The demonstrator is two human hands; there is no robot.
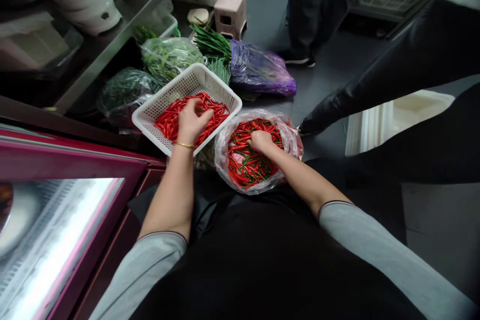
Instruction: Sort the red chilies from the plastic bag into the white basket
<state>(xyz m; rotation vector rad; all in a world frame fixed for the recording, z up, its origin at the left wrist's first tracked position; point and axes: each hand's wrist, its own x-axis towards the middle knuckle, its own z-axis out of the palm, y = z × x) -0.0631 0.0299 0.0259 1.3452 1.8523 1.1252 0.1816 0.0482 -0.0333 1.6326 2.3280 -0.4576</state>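
My left hand point(194, 119) is over a white perforated basket point(152, 102), its thumb and fingers curved and apart, with nothing visible between them. Beneath it lie loose red chillies point(167, 122), with no green stems that I can make out. To the right of the basket stands a clear plastic bag point(222, 152) with its mouth spread wide. It is full of red chillies with green stems point(258, 165). My right hand point(261, 141) reaches into the bag, fingers curled closed and touching the chillies. Its fingertips are partly hidden, so what they grip cannot be made out.
Bagged greens point(172, 57) and a purple bag point(262, 67) of long green stalks lie behind the basket. Beyond is a pink stool point(230, 10). At left are a metal shelf point(123, 35) and a lit display case point(67, 230). Other people's legs point(318, 5) stand at right, near a white crate point(369, 127).
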